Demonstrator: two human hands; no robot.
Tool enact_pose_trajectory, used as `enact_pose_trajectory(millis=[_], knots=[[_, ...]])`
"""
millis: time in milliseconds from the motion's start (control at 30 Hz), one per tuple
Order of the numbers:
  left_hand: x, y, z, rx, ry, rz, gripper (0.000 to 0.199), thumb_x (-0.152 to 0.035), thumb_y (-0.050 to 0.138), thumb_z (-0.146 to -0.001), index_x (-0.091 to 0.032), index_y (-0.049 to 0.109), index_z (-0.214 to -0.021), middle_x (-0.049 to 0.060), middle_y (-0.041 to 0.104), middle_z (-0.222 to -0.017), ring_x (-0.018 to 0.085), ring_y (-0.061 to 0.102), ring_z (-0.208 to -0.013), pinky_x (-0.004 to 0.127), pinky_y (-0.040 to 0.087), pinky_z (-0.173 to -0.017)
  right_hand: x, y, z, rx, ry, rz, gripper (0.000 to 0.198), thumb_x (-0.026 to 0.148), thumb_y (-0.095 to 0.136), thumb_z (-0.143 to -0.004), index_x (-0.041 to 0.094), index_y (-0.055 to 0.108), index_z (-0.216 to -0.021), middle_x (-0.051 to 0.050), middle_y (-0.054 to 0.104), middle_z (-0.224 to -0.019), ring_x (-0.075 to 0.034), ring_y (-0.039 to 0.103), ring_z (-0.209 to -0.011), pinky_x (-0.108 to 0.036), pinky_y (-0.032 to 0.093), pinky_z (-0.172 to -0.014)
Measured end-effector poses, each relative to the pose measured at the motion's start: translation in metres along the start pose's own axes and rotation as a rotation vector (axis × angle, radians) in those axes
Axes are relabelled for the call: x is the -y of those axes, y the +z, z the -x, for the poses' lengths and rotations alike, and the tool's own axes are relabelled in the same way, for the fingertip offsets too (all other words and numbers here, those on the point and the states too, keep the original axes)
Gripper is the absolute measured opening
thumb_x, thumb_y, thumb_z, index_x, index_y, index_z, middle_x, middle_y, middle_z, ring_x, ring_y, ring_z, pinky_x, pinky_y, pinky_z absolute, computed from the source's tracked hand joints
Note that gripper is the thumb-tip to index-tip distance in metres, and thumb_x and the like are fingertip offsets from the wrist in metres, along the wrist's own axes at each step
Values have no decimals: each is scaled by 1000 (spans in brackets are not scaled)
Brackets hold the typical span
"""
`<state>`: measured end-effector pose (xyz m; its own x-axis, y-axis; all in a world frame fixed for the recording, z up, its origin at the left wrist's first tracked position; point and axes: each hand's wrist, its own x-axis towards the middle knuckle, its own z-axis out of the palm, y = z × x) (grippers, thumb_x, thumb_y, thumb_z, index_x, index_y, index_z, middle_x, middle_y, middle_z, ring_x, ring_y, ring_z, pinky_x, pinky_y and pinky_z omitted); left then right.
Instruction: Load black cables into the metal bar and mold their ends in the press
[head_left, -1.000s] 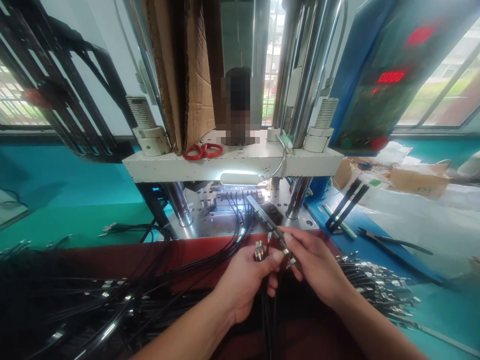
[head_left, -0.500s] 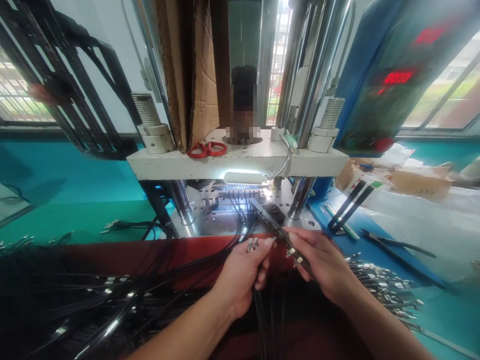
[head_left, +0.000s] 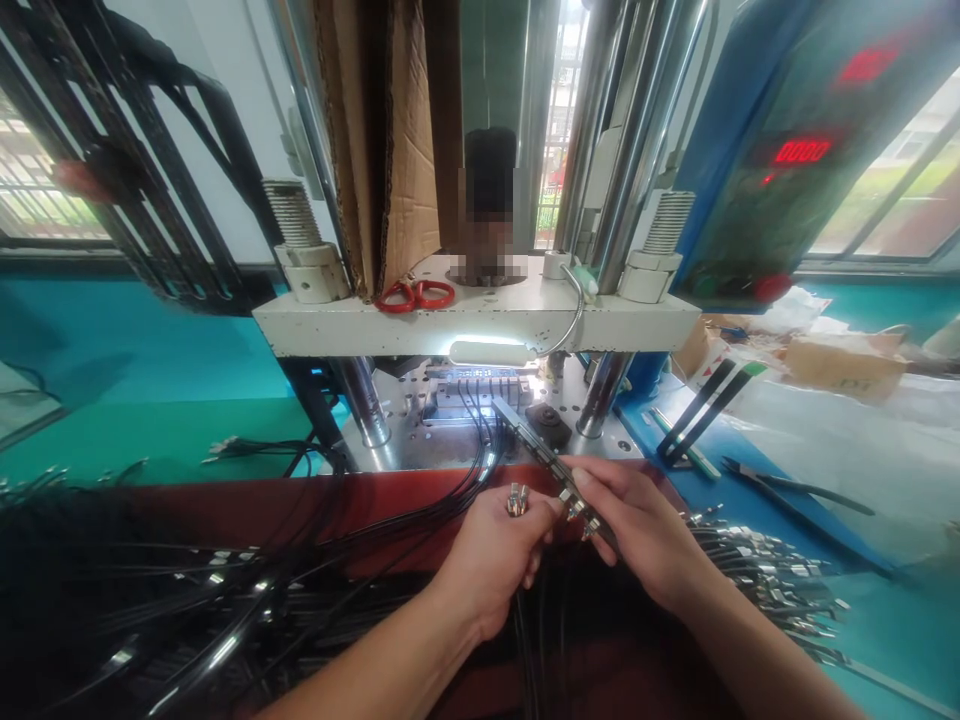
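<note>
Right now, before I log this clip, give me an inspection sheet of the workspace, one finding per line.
Surface: dark red worktop before a press.
Job's things: metal bar with shiny metal pieces along its near end.
Clutter: pliers at right; red-handled scissors on the press.
Hands: left hand closed on metal-tipped cables; right hand grips the bar.
Cables: black bundles at left; another pile at right.
Surroundings: lit lamp, red display reading 0000.

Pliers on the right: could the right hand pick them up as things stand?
Probably not straight away: the right hand holds a metal strip, which likely must go down first. Otherwise the way to the pliers looks open.
</note>
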<state>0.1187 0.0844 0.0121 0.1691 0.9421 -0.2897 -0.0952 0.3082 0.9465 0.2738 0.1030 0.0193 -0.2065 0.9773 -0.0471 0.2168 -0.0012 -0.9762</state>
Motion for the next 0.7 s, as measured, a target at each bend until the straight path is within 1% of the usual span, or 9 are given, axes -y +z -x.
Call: enact_pose_trajectory(millis=[200, 300, 400, 467, 533, 600, 700], knots=[[0, 0, 0, 4, -16, 10, 31, -36, 59, -82, -19, 47, -59, -7, 37, -47, 5, 28, -38, 18, 22, -34, 3, 2, 3, -2, -4, 91, 43, 44, 47, -93, 20, 60, -126, 6, 53, -54, -10, 45, -39, -23, 36, -41], [0, 0, 0, -3, -31, 27, 30, -33, 60, -81, -18, 46, -58, -7, 38, -48, 5, 27, -38, 18, 21, -34, 4, 4, 4, -1, 1, 140, 44, 45, 46, -93, 20, 59, -128, 5, 53, -53, -11, 46, -40, -24, 38, -43], [-1, -1, 0, -7, -42, 44, 27, -32, 61, -80, -18, 48, -61, -7, 40, -51, 5, 28, -39, 18, 21, -35, 3, 4, 4, 6, 1, 161, 44, 45, 46, -93, 20, 59, -128, 6, 52, -51, -11, 45, -40, -24, 37, -43], [-2, -3, 1, 26, -30, 48, 26, -35, 62, -80, -17, 51, -66, -5, 46, -56, 6, 34, -42, 18, 27, -37, 3, 1, 3, 17, 7, 119, 43, 44, 47, -93, 20, 60, -127, 5, 55, -54, -10, 44, -40, -24, 36, -43], [-4, -6, 4, 46, 2, 40, 27, -39, 61, -82, -16, 55, -71, -2, 52, -63, 9, 44, -49, 21, 36, -43, 4, -3, 2, 42, 10, 39, 43, 44, 46, -93, 19, 60, -126, 3, 58, -59, -9, 42, -40, -23, 34, -41], [-8, -10, 8, -2, 58, 12, 28, -42, 60, -83, -15, 57, -74, 0, 54, -66, 11, 48, -57, 23, 40, -52, 4, -6, 0, 54, 11, -26, 43, 43, 47, -93, 17, 61, -125, 3, 58, -60, -9, 40, -40, -23, 32, -40], [-14, -17, 17, -90, 116, 13, 31, -44, 61, -84, -15, 58, -73, -1, 53, -66, 10, 45, -61, 23, 37, -59, 4, -9, -2, 33, 19, -67, 43, 42, 49, -92, 15, 61, -124, 3, 56, -60, -8, 38, -41, -22, 30, -39]])
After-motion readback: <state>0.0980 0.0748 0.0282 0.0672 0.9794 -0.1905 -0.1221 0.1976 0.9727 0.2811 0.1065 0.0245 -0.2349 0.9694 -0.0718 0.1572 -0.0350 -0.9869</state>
